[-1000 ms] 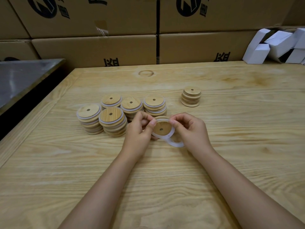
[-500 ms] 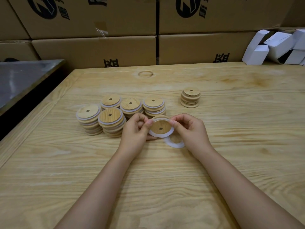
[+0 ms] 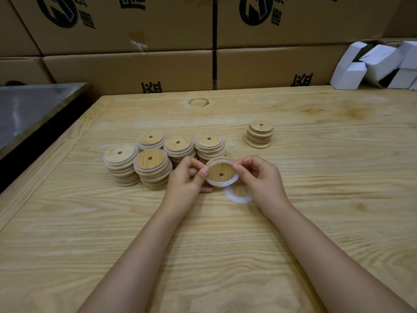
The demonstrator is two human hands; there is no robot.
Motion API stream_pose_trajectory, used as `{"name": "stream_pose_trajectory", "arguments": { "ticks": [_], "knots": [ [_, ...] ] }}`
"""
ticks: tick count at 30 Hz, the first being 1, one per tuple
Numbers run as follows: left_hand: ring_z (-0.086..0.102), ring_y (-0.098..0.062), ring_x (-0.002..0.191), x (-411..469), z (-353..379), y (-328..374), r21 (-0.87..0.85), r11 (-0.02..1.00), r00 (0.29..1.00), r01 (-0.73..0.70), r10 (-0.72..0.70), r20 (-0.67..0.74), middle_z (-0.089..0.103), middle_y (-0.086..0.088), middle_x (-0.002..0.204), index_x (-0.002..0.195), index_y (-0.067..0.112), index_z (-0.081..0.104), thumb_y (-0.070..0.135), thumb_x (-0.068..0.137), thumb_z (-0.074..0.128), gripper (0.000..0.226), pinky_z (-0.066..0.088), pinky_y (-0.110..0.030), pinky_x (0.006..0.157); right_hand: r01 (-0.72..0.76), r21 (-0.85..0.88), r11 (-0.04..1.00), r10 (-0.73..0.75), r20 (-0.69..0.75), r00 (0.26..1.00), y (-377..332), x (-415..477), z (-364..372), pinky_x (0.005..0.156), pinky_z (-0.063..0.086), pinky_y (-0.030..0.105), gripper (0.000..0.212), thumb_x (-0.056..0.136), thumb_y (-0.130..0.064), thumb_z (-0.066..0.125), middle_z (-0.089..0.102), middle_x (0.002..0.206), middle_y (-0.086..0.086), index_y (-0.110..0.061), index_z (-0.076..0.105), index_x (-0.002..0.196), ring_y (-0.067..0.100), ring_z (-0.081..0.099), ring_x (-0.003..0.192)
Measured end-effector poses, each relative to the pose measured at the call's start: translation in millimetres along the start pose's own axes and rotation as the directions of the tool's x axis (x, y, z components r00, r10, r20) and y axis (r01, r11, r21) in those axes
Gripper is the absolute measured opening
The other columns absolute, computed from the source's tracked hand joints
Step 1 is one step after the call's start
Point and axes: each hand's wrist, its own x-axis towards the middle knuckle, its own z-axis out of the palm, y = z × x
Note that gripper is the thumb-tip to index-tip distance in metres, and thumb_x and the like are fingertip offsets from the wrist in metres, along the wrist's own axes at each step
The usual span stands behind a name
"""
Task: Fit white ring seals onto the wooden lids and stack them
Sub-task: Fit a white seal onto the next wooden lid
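Both hands have one wooden lid pinched by its rim over the middle of the counter: left hand on one side, right hand on the other. A white ring seal sits around it. A spare ring lies flat by the right hand. Sealed stacks sit toward the left edge, and a bare stack nearer the far edge.

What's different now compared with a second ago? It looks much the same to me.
Very little. The left hand and right hand still pinch the wooden lid; its white seal now seems seated more evenly round the rim. Nothing was picked up or let go. The spare ring, sealed stacks and bare stack stayed put.
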Motion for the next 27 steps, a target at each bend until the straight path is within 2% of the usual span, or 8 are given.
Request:
{"name": "stream_pose_trajectory", "arguments": {
  "ticks": [4,7,11,15,18,21,27],
  "knots": [
    [0.066,-0.011,0.075,-0.4,-0.4,-1.8,0.087,0.993,0.996,-0.077,0.073,0.043,0.07,0.009,0.078,0.093,0.026,0.048,0.012,0.094,0.052,0.014,0.059,-0.034,0.063,0.028,-0.003,1.0,-0.028,-0.021,0.999,1.1,-0.7,-0.8,0.073,0.052,0.029,0.017,0.085,-0.007,0.065,0.068,0.079,-0.004,-0.021,0.064,0.076,0.011,0.063,0.076],
    [0.069,-0.015,0.081,-1.0,0.3,0.0,0.09,0.993,0.994,-0.075,0.067,0.086,0.072,0.003,0.095,0.108,0.029,0.052,0.013,0.093,0.054,0.022,0.058,-0.03,0.065,0.064,-0.013,0.998,-0.064,-0.009,0.998,1.0,-2.0,0.9,0.071,0.05,0.021,0.019,0.085,-0.006,0.065,0.067,0.075,-0.011,-0.023,0.064,0.076,0.005,0.063,0.074],
    [0.068,-0.014,0.084,-1.1,2.8,1.7,0.047,0.998,0.995,-0.032,0.027,0.094,0.07,-0.005,0.095,0.097,0.019,0.059,0.007,0.09,0.056,0.014,0.057,-0.026,0.066,0.103,-0.021,0.994,-0.103,0.004,0.995,-0.7,-4.4,3.6,0.07,0.05,0.018,0.023,0.084,-0.006,0.066,0.068,0.077,-0.017,-0.028,0.063,0.078,0.003,0.064,0.075],
    [0.069,-0.012,0.079,-1.6,2.2,4.7,-0.103,0.995,0.996,0.001,0.008,0.093,0.068,-0.006,0.088,0.092,0.013,0.056,0.003,0.091,0.052,0.011,0.057,-0.026,0.065,0.115,-0.052,0.992,-0.115,-0.003,0.993,-3.0,-6.4,6.8,0.067,0.051,0.022,0.013,0.083,-0.013,0.069,0.067,0.081,-0.009,-0.023,0.062,0.08,0.007,0.062,0.073],
    [0.07,-0.013,0.079,-1.6,2.0,6.1,-0.179,0.984,0.997,0.011,0.004,0.083,0.068,-0.007,0.089,0.093,0.01,0.053,0.002,0.091,0.05,0.009,0.058,-0.027,0.067,0.094,-0.057,0.994,-0.093,0.02,0.995,-3.6,-7.7,7.7,0.064,0.05,0.022,0.013,0.081,-0.014,0.07,0.066,0.081,-0.004,-0.019,0.059,0.076,0.006,0.061,0.07],
    [0.07,-0.014,0.08,-2.1,1.5,6.3,-0.207,0.978,0.996,0.018,0.0,0.086,0.069,-0.007,0.088,0.092,0.009,0.05,0.001,0.092,0.049,0.009,0.058,-0.028,0.068,0.099,-0.073,0.992,-0.097,0.033,0.995,-3.5,-7.6,7.8,0.063,0.048,0.02,0.015,0.083,-0.013,0.068,0.065,0.076,-0.006,-0.019,0.058,0.075,0.003,0.059,0.068],
    [0.07,-0.014,0.081,-0.7,2.1,5.8,-0.247,0.969,0.995,0.022,0.003,0.102,0.069,-0.006,0.088,0.093,0.008,0.049,-0.002,0.094,0.044,0.011,0.056,-0.025,0.066,0.048,0.071,0.996,-0.049,0.003,0.999,-2.4,-5.9,7.2,0.066,0.049,0.017,0.016,0.082,-0.006,0.069,0.067,0.072,-0.007,-0.017,0.063,0.073,0.005,0.062,0.069]
  ]
}}
